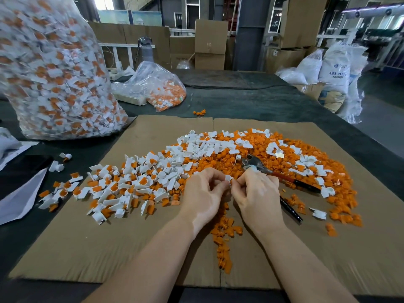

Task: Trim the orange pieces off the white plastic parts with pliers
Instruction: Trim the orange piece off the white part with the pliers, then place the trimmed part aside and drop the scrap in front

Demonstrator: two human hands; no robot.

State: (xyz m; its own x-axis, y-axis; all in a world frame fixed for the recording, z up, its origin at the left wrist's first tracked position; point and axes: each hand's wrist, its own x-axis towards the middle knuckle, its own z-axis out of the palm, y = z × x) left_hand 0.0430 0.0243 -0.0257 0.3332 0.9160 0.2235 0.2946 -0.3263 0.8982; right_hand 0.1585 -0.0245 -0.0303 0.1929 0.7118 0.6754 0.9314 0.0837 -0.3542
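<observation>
My left hand (203, 193) and my right hand (255, 193) meet over the middle of the cardboard sheet (109, 248), and both pinch one small white plastic part (228, 178) between their fingertips. The pliers (254, 164) lie just behind my right hand, jaws pointing left. Their red and black handles spread out to the right from under that hand, and I cannot tell whether the hand holds them. Untrimmed white-and-orange parts (135, 182) are heaped to the left. Cut-off orange pieces (290, 156), mixed with white parts, are piled to the right.
A big clear bag of untrimmed parts (54, 73) stands at the far left, and a smaller bag (161, 88) lies behind the cardboard. White paper (19, 200) lies at the left edge. A water bottle (145, 48), cardboard boxes and white sacks (334, 68) stand beyond the dark table.
</observation>
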